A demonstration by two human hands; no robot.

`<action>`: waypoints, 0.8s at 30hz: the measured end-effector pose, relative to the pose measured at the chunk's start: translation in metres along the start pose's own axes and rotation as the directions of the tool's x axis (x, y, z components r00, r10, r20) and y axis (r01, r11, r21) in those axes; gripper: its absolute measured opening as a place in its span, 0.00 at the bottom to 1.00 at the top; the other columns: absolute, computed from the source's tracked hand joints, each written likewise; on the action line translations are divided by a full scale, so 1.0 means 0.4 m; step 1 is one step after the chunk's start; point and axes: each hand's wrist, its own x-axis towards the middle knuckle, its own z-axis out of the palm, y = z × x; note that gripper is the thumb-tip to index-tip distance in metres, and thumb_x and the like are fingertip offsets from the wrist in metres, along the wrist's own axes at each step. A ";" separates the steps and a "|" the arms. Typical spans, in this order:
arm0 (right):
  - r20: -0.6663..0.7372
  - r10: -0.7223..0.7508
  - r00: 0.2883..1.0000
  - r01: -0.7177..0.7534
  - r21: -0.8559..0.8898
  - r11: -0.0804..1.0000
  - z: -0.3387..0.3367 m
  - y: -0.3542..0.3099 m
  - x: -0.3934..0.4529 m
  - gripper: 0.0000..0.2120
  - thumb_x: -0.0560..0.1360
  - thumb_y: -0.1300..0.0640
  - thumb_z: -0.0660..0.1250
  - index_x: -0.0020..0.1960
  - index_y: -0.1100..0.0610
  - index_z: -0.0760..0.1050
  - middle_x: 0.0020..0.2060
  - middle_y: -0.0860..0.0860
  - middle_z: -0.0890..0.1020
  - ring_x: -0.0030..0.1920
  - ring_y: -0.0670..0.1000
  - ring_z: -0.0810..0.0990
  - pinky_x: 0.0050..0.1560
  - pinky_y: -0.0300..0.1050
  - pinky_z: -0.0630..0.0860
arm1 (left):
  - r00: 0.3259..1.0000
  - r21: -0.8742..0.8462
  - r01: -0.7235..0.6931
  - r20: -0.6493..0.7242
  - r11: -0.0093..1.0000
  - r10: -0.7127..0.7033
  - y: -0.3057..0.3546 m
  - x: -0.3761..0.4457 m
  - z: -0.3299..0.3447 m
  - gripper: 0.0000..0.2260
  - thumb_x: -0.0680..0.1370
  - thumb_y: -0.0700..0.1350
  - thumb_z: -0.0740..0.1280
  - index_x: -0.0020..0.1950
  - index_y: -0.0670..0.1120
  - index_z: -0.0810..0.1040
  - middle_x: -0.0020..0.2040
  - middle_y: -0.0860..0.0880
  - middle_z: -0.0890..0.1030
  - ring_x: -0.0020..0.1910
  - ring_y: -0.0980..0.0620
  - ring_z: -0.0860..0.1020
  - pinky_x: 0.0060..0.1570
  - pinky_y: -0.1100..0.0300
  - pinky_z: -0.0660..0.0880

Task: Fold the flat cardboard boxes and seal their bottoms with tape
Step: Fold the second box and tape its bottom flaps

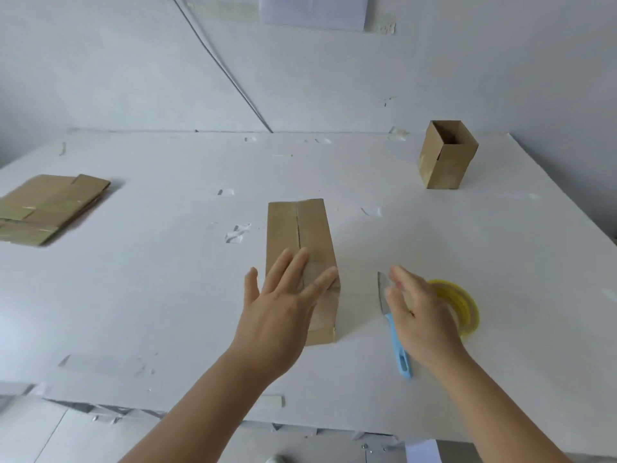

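Head view, contents of your white table (133, 295), listed from the middle outward.

Item one: folded cardboard box (302, 259), standing upside down at the table's centre, its closed bottom flaps facing up with the centre seam running away from you. Whether any tape lies on that seam cannot be told.

Item two: your left hand (283, 309), fingers straight and spread wide, holding nothing. It lies over the near end of the box; the fingertips overlap the flaps on both sides of the seam, the thumb sticks out past the box's left edge. Whether the palm actually presses the cardboard cannot be told.

Item three: your right hand (420, 315), fingers straight and loosely together, blurred, holding nothing. It sits to the right of the box, apart from it, above the tools listed next.

Item four: roll of yellow-cored clear tape (464, 305), flat on the table, partly hidden behind your right hand.

Item five: small knife with light blue handle (395, 335), lying between the box and the tape roll, blade pointing away from you, just left of your right hand.

Item six: second cardboard box (445, 155), upright and open at the top, far right of the table, well apart from both hands.

Item seven: stack of flat cardboard boxes (46, 208), far left, well apart from your left hand.

Item eight: scraps of clear tape (237, 232) scattered on the table surface.
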 end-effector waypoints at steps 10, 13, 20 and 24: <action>0.228 -0.137 0.964 0.034 0.404 0.914 0.145 -0.195 -0.101 0.33 0.77 0.37 0.50 0.76 0.44 0.39 0.77 0.40 0.51 0.74 0.34 0.51 0.74 0.36 0.54 | 0.898 -0.722 0.245 -0.082 0.648 -0.431 0.007 -0.028 -0.031 0.19 0.81 0.49 0.58 0.72 0.49 0.68 0.76 0.58 0.52 0.73 0.68 0.52 0.61 0.81 0.56; 0.215 -0.096 0.972 0.000 0.407 0.913 0.147 -0.188 -0.093 0.35 0.74 0.35 0.50 0.77 0.43 0.44 0.76 0.40 0.56 0.73 0.36 0.56 0.73 0.38 0.58 | 0.794 -0.860 0.353 0.068 0.367 -0.604 -0.001 -0.020 -0.035 0.22 0.81 0.45 0.61 0.75 0.51 0.63 0.74 0.62 0.58 0.57 0.78 0.69 0.52 0.78 0.68; -0.049 0.206 0.977 -0.171 0.392 0.904 0.147 -0.231 -0.015 0.19 0.71 0.44 0.70 0.53 0.53 0.67 0.50 0.48 0.72 0.48 0.45 0.74 0.38 0.30 0.71 | 0.830 -0.895 0.408 0.281 0.181 -0.482 -0.010 -0.007 -0.044 0.12 0.80 0.44 0.58 0.56 0.54 0.79 0.50 0.49 0.84 0.51 0.47 0.82 0.55 0.45 0.78; -0.069 0.305 0.950 -0.241 0.459 0.855 0.159 -0.231 0.005 0.10 0.75 0.48 0.65 0.48 0.54 0.69 0.48 0.52 0.75 0.42 0.43 0.75 0.35 0.33 0.67 | 0.852 -0.884 0.422 0.310 0.201 -0.421 -0.033 -0.014 -0.022 0.22 0.78 0.57 0.55 0.71 0.54 0.69 0.64 0.55 0.78 0.64 0.54 0.75 0.65 0.51 0.72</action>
